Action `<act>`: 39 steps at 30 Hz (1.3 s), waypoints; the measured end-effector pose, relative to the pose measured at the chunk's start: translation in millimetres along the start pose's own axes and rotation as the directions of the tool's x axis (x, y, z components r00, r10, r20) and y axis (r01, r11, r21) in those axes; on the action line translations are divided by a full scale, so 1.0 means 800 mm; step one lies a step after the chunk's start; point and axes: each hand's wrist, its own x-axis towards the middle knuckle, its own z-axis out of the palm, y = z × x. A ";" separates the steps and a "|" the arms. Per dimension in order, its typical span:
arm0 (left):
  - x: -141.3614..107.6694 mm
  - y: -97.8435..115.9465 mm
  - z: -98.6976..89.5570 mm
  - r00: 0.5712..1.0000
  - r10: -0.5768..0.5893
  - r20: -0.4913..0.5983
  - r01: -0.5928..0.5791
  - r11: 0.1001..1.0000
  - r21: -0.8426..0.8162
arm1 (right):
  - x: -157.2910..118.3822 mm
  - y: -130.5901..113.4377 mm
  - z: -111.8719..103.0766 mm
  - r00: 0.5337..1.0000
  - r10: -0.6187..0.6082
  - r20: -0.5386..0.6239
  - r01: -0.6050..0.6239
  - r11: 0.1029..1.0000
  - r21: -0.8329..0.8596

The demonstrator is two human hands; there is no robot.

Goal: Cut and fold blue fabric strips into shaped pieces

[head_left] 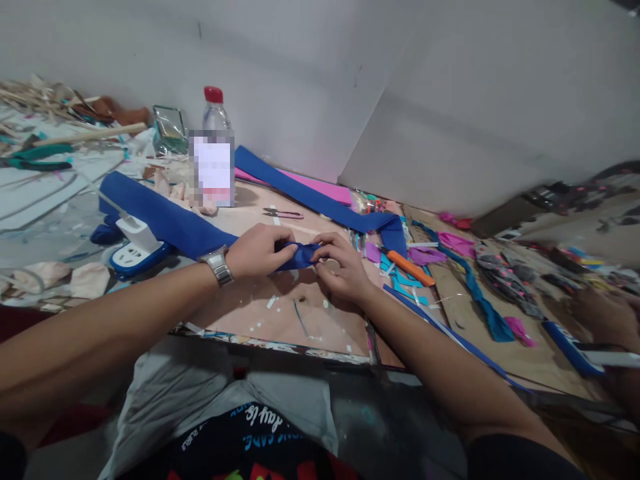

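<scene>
A long blue fabric strip (170,217) runs from the left of the table into my hands. My left hand (257,250), with a metal watch on its wrist, is closed on the strip, thumb on top. The fingers of my right hand (343,267) pinch the bunched end of the same strip, just right of the left thumb. Both hands are close together above the pale board (320,320). A second blue strip (300,187) lies behind them, bent at its right end. Small thread snips (283,213) rest on the board beyond the hands.
At the left are a power strip (137,257) with a white charger, green-handled pliers (40,157) and scraps. A red-capped bottle (214,113) stands at the back. An orange cutter (410,268) lies at the right among scraps. Another person's hand (605,313) is at the far right.
</scene>
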 end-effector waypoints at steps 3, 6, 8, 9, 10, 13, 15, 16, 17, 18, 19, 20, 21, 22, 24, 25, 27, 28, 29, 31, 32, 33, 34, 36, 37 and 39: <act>0.001 -0.003 0.000 0.999 -0.037 -0.027 0.036 0.999 -0.025 | 0.000 0.001 0.000 0.999 -0.002 -0.033 0.001 1.000 -0.028; 0.003 -0.006 -0.001 0.996 -0.077 -0.054 0.073 0.995 -0.067 | -0.001 0.001 -0.001 0.999 -0.004 -0.041 0.003 1.000 -0.028; 0.005 -0.008 -0.002 0.994 -0.093 -0.062 0.087 0.992 -0.093 | -0.001 0.001 -0.002 0.999 0.017 -0.038 -0.016 1.000 0.007; 0.005 -0.009 -0.002 0.994 -0.094 -0.060 0.088 0.991 -0.105 | -0.002 0.001 -0.003 0.999 0.036 -0.035 -0.035 0.999 0.029; 0.004 -0.008 -0.002 0.994 -0.092 -0.055 0.085 0.990 -0.115 | -0.002 0.001 -0.003 0.998 0.059 -0.038 -0.057 0.997 0.047; 0.002 -0.006 -0.001 0.998 -0.054 -0.021 0.051 0.990 -0.130 | -0.004 0.002 -0.004 0.988 0.128 -0.089 -0.121 0.990 0.078; 0.001 -0.003 -0.001 1.000 -0.014 0.009 0.015 0.992 -0.126 | -0.005 0.004 -0.001 0.974 0.183 -0.131 -0.168 0.979 0.118; 0.000 -0.001 0.000 1.000 0.003 0.022 0.000 0.993 -0.122 | -0.006 0.004 0.000 0.967 0.210 -0.142 -0.188 0.971 0.150; -0.001 0.000 0.000 0.999 0.017 0.033 -0.013 0.993 -0.120 | -0.006 0.005 0.002 0.962 0.233 -0.140 -0.207 0.962 0.180; -0.001 0.002 0.000 0.999 0.028 0.041 -0.023 0.993 -0.117 | -0.007 0.005 0.003 0.960 0.248 -0.133 -0.219 0.955 0.199; -0.001 0.003 -0.001 0.998 0.037 0.048 -0.031 0.993 -0.116 | -0.007 0.006 0.005 0.960 0.253 -0.122 -0.226 0.953 0.201; -0.002 0.003 -0.001 0.997 0.045 0.055 -0.038 0.993 -0.116 | -0.008 0.006 0.006 0.962 0.251 -0.106 -0.229 0.956 0.184; -0.002 0.004 -0.001 0.997 0.053 0.063 -0.045 0.992 -0.119 | -0.008 0.006 0.006 0.966 0.245 -0.089 -0.230 0.962 0.150; -0.003 0.005 -0.002 0.995 0.063 0.074 -0.053 0.991 -0.121 | -0.008 0.005 0.006 0.969 0.238 -0.071 -0.230 0.967 0.107; -0.003 0.005 -0.002 0.991 0.084 0.101 -0.072 0.990 -0.118 | -0.007 0.004 0.005 0.973 0.227 -0.044 -0.226 0.974 0.029; -0.004 0.006 -0.002 0.989 0.094 0.116 -0.081 0.991 -0.108 | -0.007 0.003 0.005 0.974 0.224 -0.034 -0.224 0.975 0.008; -0.004 0.007 0.000 0.985 0.111 0.134 -0.101 0.992 -0.075 | -0.005 0.001 0.004 0.976 0.214 -0.022 -0.215 0.977 -0.007; -0.005 0.008 0.001 0.984 0.118 0.135 -0.111 0.992 -0.059 | -0.004 0.000 0.004 0.978 0.207 -0.017 -0.207 0.978 -0.009; -0.005 0.008 0.002 0.983 0.125 0.132 -0.119 0.992 -0.048 | -0.003 0.000 0.004 0.980 0.199 -0.015 -0.199 0.980 -0.011; -0.006 0.010 0.003 0.983 0.133 0.124 -0.129 0.991 -0.042 | -0.002 -0.001 0.004 0.981 0.194 -0.016 -0.194 0.981 -0.017; -0.006 0.010 0.004 0.983 0.135 0.122 -0.131 0.990 -0.041 | -0.002 -0.001 0.003 0.981 0.195 -0.017 -0.196 0.980 -0.021; -0.006 0.010 0.005 0.983 0.136 0.123 -0.132 0.991 -0.039 | -0.002 -0.001 0.003 0.980 0.199 -0.020 -0.199 0.980 -0.023; -0.006 0.010 0.005 0.984 0.134 0.122 -0.130 0.991 -0.035 | -0.002 -0.002 0.003 0.979 0.202 -0.020 -0.202 0.979 -0.026; -0.005 0.008 0.004 0.987 0.123 0.101 -0.123 0.992 -0.010 | -0.002 -0.002 0.003 0.979 0.202 -0.013 -0.202 0.979 -0.026; -0.003 0.006 0.002 0.991 0.115 0.074 -0.117 0.993 0.022 | -0.002 -0.002 0.003 0.980 0.198 -0.011 -0.198 0.980 -0.026; 0.001 -0.001 -0.003 0.996 0.093 -0.015 -0.090 0.987 0.130 | -0.002 -0.001 0.003 0.981 0.194 -0.013 -0.194 0.981 -0.027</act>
